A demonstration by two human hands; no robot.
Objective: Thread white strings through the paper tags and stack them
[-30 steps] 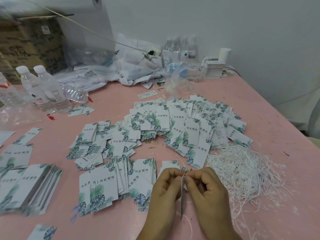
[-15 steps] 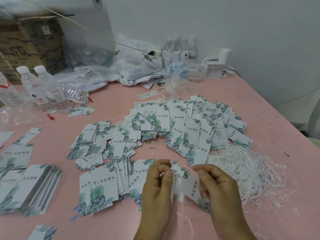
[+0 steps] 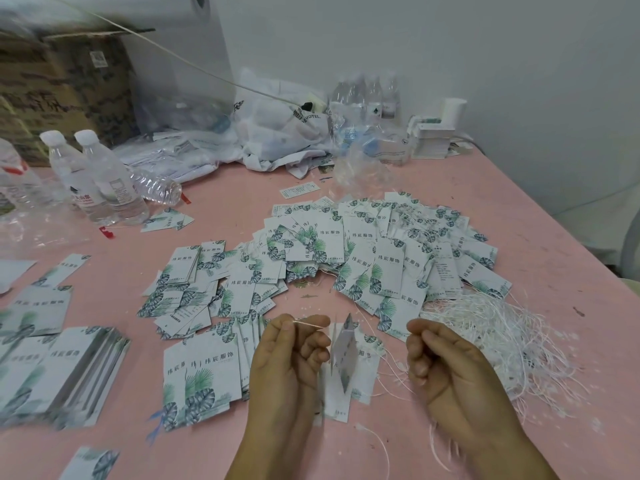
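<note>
Pink tabletop (image 3: pixel 242 188) fills the room's near corner, and closest to me the two hands have drawn apart where a second ago they were pressed together at one tag. The left hand (image 3: pixel 294 355) pinches the white string (image 3: pixel 308 323) between thumb and forefinger, the other fingers curled. The right hand (image 3: pixel 446 362) is loosely curled; I cannot tell whether it holds the string's other end. Between them the paper tag (image 3: pixel 343 355) now hangs edge-on in the air, which suggests the string has passed through its hole and this tag is ready for a pile. Just right lies the loose bundle of white strings (image 3: pixel 498 341). Left sits a squared stack of tags (image 3: pixel 79 372). Farther off spreads the fan of scattered tags (image 3: pixel 381 258), then water bottles (image 3: pixel 100 178) and plastic bags (image 3: pixel 277 133) by the wall.
</note>
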